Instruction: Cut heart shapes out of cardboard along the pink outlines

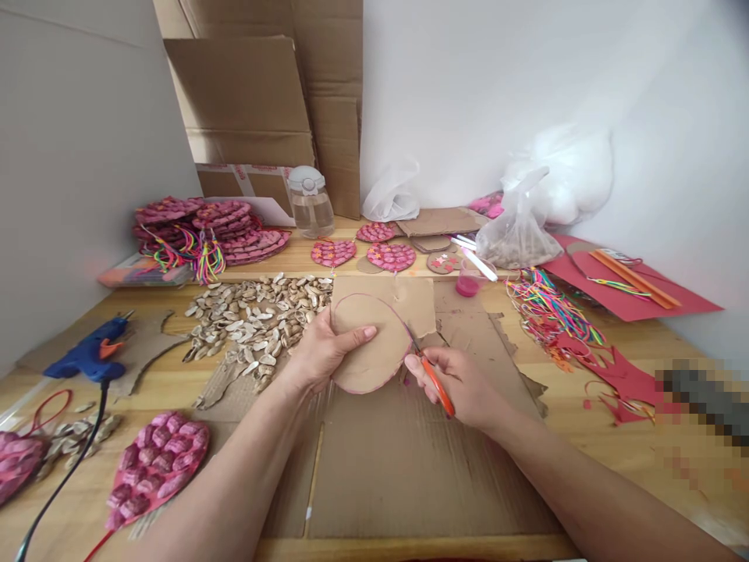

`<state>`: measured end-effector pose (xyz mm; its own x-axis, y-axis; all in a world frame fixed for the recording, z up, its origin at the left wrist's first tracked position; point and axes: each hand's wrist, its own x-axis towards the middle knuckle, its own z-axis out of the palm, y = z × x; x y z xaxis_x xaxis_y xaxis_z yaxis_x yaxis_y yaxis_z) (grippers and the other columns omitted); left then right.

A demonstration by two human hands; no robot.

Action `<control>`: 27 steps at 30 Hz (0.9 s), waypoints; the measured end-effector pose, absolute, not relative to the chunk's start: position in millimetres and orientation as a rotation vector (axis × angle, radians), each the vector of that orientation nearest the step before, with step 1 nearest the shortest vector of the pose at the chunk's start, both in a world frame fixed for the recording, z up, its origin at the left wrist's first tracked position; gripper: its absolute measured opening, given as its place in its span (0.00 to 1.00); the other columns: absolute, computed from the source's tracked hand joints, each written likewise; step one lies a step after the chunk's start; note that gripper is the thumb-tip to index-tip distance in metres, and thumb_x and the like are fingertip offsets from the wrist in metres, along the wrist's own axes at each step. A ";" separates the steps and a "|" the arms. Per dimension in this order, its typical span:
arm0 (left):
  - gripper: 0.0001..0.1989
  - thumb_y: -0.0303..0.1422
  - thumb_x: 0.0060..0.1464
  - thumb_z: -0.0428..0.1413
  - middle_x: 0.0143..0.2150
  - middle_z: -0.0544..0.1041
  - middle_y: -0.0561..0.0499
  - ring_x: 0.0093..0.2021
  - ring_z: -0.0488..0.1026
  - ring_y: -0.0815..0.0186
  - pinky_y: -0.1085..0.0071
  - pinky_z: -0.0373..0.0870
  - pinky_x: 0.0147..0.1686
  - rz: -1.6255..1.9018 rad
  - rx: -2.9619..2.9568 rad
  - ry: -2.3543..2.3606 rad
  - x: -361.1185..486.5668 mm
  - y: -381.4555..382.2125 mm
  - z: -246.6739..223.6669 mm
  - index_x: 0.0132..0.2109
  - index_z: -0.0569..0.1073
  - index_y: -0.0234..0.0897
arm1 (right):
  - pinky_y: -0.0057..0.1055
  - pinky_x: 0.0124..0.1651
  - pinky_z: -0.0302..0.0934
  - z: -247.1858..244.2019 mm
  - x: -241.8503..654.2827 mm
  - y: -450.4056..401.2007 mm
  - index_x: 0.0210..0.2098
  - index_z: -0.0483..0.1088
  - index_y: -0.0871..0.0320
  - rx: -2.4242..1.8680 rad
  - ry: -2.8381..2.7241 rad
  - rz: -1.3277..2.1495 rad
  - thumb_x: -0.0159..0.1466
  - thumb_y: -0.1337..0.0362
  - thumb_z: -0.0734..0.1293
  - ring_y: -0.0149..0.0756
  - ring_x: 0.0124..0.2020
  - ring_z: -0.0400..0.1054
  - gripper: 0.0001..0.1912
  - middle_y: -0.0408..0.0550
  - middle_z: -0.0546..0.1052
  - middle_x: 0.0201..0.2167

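Observation:
My left hand [328,347] grips the left side of a piece of cardboard [371,351], thumb on top. A round outline is drawn on it in dark pink. Its lower edge is cut along that line, while the upper right still joins a squarish part. In my right hand [459,382] is a pair of scissors [438,386] with orange handles. The blades meet the cardboard at the right side of the outline and are partly hidden by it. Both hands are above a large flat cardboard sheet [421,476].
Peanut shells [257,320] lie left of the cardboard. A blue glue gun [87,351] and a pink shell-covered piece [161,464] are further left. Behind stand a water bottle [311,207] and a cup of pink liquid [466,281]. Colourful cords [553,308] and red paper [626,375] lie right.

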<state>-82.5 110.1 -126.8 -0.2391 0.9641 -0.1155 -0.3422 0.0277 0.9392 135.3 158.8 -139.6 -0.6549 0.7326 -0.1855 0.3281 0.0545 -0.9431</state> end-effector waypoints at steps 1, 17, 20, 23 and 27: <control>0.31 0.34 0.39 0.73 0.45 0.83 0.42 0.40 0.81 0.57 0.61 0.78 0.43 1.462 0.769 1.158 -82.5 109.7 -126.9 0.51 0.73 0.34 | 0.28 0.24 0.46 -139.1 135.4 158.2 0.24 0.60 0.56 -1.064 -1.972 1.670 0.64 0.38 0.63 0.26 0.19 0.52 0.29 0.37 0.61 0.18; 0.32 0.34 0.39 0.74 0.44 0.83 0.42 0.38 0.81 0.58 0.61 0.78 0.43 1.466 0.734 1.164 -80.3 110.5 -126.7 0.51 0.73 0.33 | 0.28 0.23 0.47 -148.4 136.4 156.4 0.23 0.59 0.56 -1.063 -1.928 1.628 0.66 0.40 0.62 0.26 0.19 0.54 0.28 0.37 0.61 0.17; 0.32 0.34 0.38 0.74 0.45 0.83 0.41 0.40 0.81 0.56 0.60 0.78 0.44 1.456 0.738 1.157 -83.2 110.2 -126.2 0.51 0.74 0.33 | 0.28 0.24 0.48 -146.1 135.7 155.6 0.23 0.60 0.56 -1.072 -1.953 1.607 0.66 0.40 0.63 0.27 0.19 0.55 0.28 0.38 0.62 0.17; 0.31 0.34 0.38 0.74 0.45 0.83 0.41 0.41 0.81 0.55 0.61 0.78 0.43 1.412 0.757 1.147 -85.2 109.5 -126.5 0.50 0.75 0.33 | 0.27 0.23 0.49 -143.2 134.8 155.5 0.23 0.61 0.57 -1.067 -1.904 1.717 0.64 0.39 0.64 0.26 0.19 0.56 0.28 0.38 0.63 0.17; 0.30 0.34 0.39 0.73 0.47 0.83 0.41 0.41 0.82 0.55 0.61 0.79 0.43 1.356 0.784 1.120 -84.0 108.7 -127.9 0.51 0.75 0.33 | 0.27 0.21 0.46 -138.8 135.0 156.4 0.23 0.63 0.57 -1.092 -1.895 1.743 0.61 0.37 0.66 0.26 0.16 0.54 0.29 0.38 0.63 0.16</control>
